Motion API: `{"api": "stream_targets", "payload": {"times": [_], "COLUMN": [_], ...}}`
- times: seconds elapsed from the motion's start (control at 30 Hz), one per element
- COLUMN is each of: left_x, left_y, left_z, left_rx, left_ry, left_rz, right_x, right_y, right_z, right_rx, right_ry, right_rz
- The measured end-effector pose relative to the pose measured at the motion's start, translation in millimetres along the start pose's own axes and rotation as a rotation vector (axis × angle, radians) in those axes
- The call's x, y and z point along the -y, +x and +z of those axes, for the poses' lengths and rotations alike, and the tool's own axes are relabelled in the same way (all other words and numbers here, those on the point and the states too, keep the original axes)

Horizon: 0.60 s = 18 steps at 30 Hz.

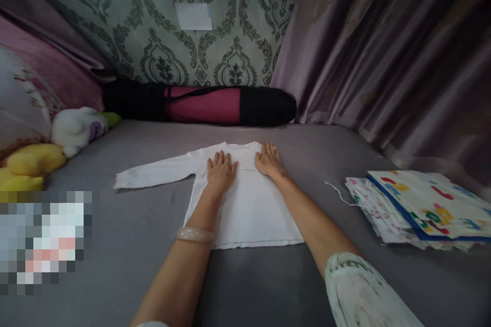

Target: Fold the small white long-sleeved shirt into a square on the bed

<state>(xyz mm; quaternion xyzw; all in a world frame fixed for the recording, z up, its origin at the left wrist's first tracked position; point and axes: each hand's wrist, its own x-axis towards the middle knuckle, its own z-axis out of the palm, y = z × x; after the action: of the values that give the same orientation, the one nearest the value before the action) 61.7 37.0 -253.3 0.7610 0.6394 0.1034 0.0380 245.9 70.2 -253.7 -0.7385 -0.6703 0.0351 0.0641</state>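
A small white long-sleeved shirt lies spread on the grey sheet, its neckline away from me and its hem towards me. One sleeve stretches straight out to the left. No sleeve sticks out on the right side; a faint edge crosses the chest between my hands, and I cannot tell for certain whether it is the other sleeve folded over. My left hand rests flat on the upper left of the chest, fingers spread. Near the right shoulder my right hand lies flat, fingers stretched out, touching the fabric.
On the right sits a stack of folded clothes with a white cord trailing from it. Plush toys and a blurred-out patch are at the left. A long black and pink bag lies along the wall, beside purple curtains.
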Motion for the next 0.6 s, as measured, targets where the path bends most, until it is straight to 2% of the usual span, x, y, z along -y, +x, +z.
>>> {"api": "stream_targets", "payload": {"times": [0.17,0.27,0.37,0.5,0.6], "left_x": [3,4,6,9,11], "left_y": [0,0,0,0,0], "left_z": [2.4,5.3,9.9,15.2,16.1], "left_rx": [0.022,-0.006,-0.045,-0.090,-0.115], "left_ry": [0.002,0.001,0.003,0.014,0.020], "left_rz": [0.000,0.018,0.035,0.053,0.067], "right_x": [-4,-2,9,25,19], "right_y": [-1,-11,-40,-91,-115], "right_z": [-1,-6,-7,-4,-6], "right_rx": [-0.025,-0.078,-0.102,0.058,0.096], "right_ry": [0.030,0.051,0.050,0.106,0.121], "right_rz": [-0.026,-0.075,-0.219,-0.445,-0.470]}}
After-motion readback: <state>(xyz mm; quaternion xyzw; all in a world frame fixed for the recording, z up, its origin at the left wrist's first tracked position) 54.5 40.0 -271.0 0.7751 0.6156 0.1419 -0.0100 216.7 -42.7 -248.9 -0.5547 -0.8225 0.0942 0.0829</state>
